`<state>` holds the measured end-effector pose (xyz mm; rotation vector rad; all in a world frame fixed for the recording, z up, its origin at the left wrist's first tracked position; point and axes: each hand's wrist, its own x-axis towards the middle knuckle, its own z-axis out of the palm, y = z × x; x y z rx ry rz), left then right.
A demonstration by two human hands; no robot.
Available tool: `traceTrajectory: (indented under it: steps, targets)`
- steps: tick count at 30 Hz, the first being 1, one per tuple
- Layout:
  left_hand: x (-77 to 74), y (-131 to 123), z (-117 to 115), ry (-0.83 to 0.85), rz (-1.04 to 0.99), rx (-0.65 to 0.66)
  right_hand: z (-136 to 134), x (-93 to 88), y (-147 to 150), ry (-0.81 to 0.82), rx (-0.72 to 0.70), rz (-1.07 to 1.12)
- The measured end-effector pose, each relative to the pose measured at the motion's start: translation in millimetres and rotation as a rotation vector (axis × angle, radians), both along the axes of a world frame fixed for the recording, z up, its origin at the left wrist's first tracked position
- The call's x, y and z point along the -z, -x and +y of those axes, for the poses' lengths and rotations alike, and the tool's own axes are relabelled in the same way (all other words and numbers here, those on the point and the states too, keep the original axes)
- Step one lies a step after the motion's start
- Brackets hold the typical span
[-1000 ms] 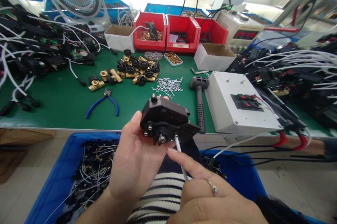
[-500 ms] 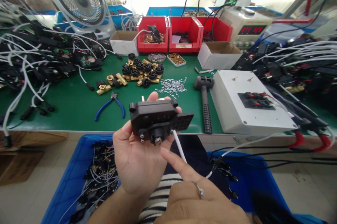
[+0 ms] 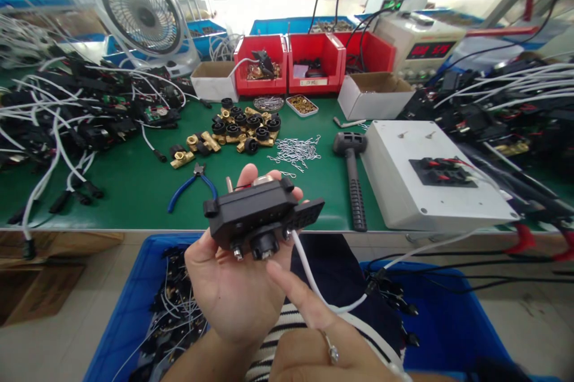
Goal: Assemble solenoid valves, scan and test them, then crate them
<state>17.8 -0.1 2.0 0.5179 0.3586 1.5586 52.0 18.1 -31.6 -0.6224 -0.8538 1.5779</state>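
My left hand [image 3: 240,301], palm up, has its fingers wrapped round a black motor actuator housing [image 3: 253,211]. On the side facing me, the housing has a round socket [image 3: 265,244] with a metal shaft end in it. A white cable [image 3: 307,265] leaves the housing and runs down to a black connector [image 3: 380,277] at the right. My right hand [image 3: 332,334] wears a ring; its index finger is stretched out with the tip at or close to the socket. Its other fingers curl in, partly out of sight, and nothing shows in them.
On the green bench [image 3: 134,191] lie blue-handled cutters [image 3: 183,188], brass valve bodies [image 3: 242,128], wire clips [image 3: 296,152] and a black mallet [image 3: 352,185]. A grey test box [image 3: 399,185] stands right. Cabled units [image 3: 49,113] pile up left. Blue bins [image 3: 121,304] sit below the bench edge.
The actuator and my left hand have shifted slightly down and left, with the housing tilted so more of the socket shows. My right index fingertip has moved closer to the socket.
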Motion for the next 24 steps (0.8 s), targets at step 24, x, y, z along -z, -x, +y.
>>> traceTrajectory:
  steps: [24]
  targets:
    - [-3.6, -1.3, -4.9, 0.023, 0.138, -0.096, -1.6, -7.5, 35.7, 0.172, 0.24, 0.346]
